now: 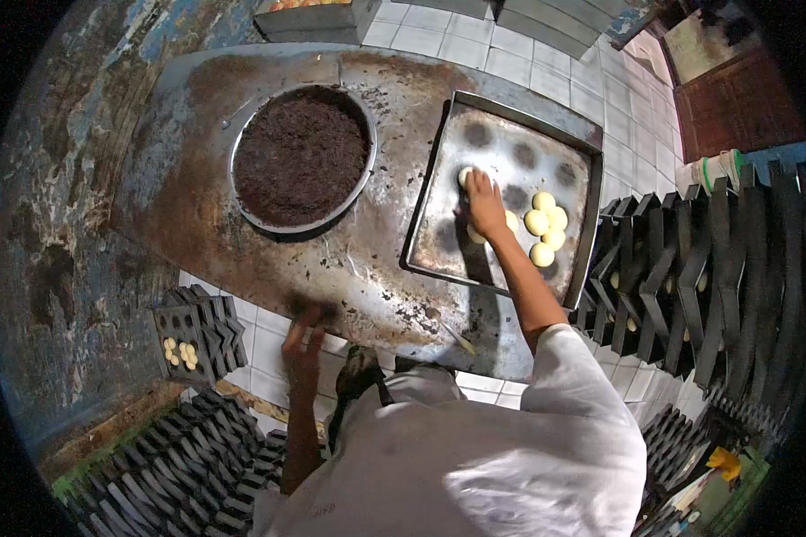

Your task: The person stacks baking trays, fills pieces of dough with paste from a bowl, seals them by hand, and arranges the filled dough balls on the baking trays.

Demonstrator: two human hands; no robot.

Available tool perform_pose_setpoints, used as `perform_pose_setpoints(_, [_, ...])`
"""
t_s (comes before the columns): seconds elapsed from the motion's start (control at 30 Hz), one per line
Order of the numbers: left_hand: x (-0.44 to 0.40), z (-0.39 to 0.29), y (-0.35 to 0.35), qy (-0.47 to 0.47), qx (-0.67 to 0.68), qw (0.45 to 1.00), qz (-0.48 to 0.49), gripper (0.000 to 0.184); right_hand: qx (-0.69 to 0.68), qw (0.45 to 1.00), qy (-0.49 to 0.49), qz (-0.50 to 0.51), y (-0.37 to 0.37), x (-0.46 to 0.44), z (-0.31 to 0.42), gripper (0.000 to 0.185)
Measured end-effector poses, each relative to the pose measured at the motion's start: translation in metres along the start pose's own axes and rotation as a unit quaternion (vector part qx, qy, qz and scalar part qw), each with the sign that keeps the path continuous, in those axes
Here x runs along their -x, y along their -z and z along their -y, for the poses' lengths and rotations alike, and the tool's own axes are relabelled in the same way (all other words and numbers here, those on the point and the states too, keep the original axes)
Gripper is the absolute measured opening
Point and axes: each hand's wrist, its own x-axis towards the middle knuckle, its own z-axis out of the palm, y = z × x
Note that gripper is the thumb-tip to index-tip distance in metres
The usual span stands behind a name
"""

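Observation:
My right hand (485, 204) reaches into a square metal baking tray (443, 255), its fingers bent round a pale dough ball (465, 177) near the left side. Other dough balls show partly beside my wrist, and a cluster of dough balls (537, 222) lies to the right in the tray. My left hand (304, 345) is at the table's near edge, smeared by motion. A dark blur covers its fingertips, so what it may hold cannot be made out. Left of the tray stands a round metal basin (235, 183) heaped with dark brown crumbly filling (303, 157).
On the worn metal table (188, 179) are dark crumbs and a spoon-like utensil (452, 331) near the front edge. Stacked trays (690, 277) stand close on the right. More stacks (170, 465) fill the lower left, where one tray (181, 345) holds dough balls.

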Motion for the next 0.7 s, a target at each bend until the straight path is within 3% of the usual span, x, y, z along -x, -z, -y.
perform_pose_setpoints(0.03, [0.007,0.012,0.012,0.009,0.0,1.0,-0.02,0.03,0.075,0.992,-0.03,0.094,-0.007,0.006,0.006,0.081])
perform_pose_setpoints(0.07, [0.015,0.014,0.025,0.007,-0.006,1.0,-0.025,0.03,0.009,0.997,-0.016,0.08,-0.016,0.005,0.0,0.084])
perform_pose_setpoints(0.1, [0.024,0.014,0.037,0.043,-0.028,0.997,-0.062,0.029,0.066,0.996,-0.009,0.067,-0.007,0.001,0.004,0.069])
perform_pose_setpoints(0.13, [0.038,0.015,0.045,0.083,-0.049,0.991,-0.096,0.028,0.04,0.995,-0.06,0.072,-0.002,-0.014,0.003,0.06])
perform_pose_setpoints(0.17, [0.051,0.025,0.047,0.068,0.02,0.986,-0.153,0.026,0.017,0.99,-0.113,0.08,0.003,-0.031,0.0,0.053])
perform_pose_setpoints(0.2, [0.062,0.038,0.051,0.079,0.056,0.979,-0.18,0.025,-0.046,0.988,-0.132,0.058,0.022,-0.046,0.007,0.045])
perform_pose_setpoints(0.23, [0.069,0.051,0.056,0.087,0.091,0.971,-0.205,0.024,-0.041,0.99,-0.095,-0.092,0.008,-0.057,0.003,0.05])
perform_pose_setpoints(0.3, [0.072,0.059,0.057,0.087,0.093,0.971,-0.203,0.023,0.01,0.984,-0.058,-0.166,-0.044,-0.077,-0.012,0.059])
perform_pose_setpoints(0.37, [0.078,0.056,0.057,0.093,0.093,0.971,-0.201,0.022,0.061,0.995,-0.078,-0.03,-0.045,-0.07,-0.002,0.065])
perform_pose_setpoints(0.43, [0.073,0.039,0.055,0.09,-0.005,0.979,-0.183,0.021,0.052,0.996,-0.07,-0.007,-0.051,-0.074,-0.011,0.069])
perform_pose_setpoints(0.5, [0.075,0.029,0.054,0.064,-0.071,0.981,-0.171,0.019,0.029,0.997,-0.075,-0.009,-0.025,-0.068,-0.01,0.064])
perform_pose_setpoints(0.57, [0.073,0.036,0.056,0.055,-0.013,0.982,-0.181,0.019,-0.053,0.989,-0.002,-0.141,0.018,-0.045,-0.013,0.052])
perform_pose_setpoints(0.6, [0.072,0.035,0.057,0.045,-0.033,0.982,-0.179,0.02,-0.1,0.98,-0.018,-0.17,0.034,-0.027,-0.012,0.037])
perform_pose_setpoints(0.67, [0.063,0.036,0.052,0.054,-0.012,0.985,-0.164,0.02,-0.02,0.991,-0.018,-0.129,0.062,0.028,0.004,0.025])
perform_pose_setpoints(0.7, [0.056,0.033,0.049,0.064,0.01,0.986,-0.156,0.021,0.077,0.996,-0.005,-0.052,0.069,0.055,0.014,0.027])
